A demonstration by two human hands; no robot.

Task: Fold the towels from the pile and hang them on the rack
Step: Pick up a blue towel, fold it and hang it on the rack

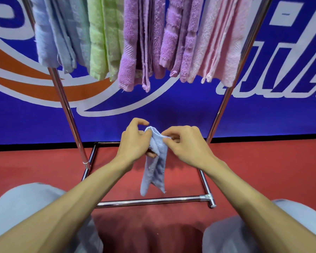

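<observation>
A small light-blue towel (156, 165) hangs folded lengthwise in front of me, its lower end dangling above the rack's base bar. My left hand (135, 143) grips its upper left side, thumb and fingers closed on the cloth. My right hand (186, 143) pinches the top right edge. The chrome rack (67, 106) stands just beyond, its top rail out of frame. Several folded towels hang from it: light-blue ones (49, 37), a green one (100, 37), purple ones (144, 42) and pink ones (219, 39). No pile is in view.
The rack's base bar (153, 200) crosses the red floor (35, 167) below the towel. A blue banner with white and orange lettering (44, 123) hangs behind the rack. My knees in grey fabric (22, 203) show at both lower corners.
</observation>
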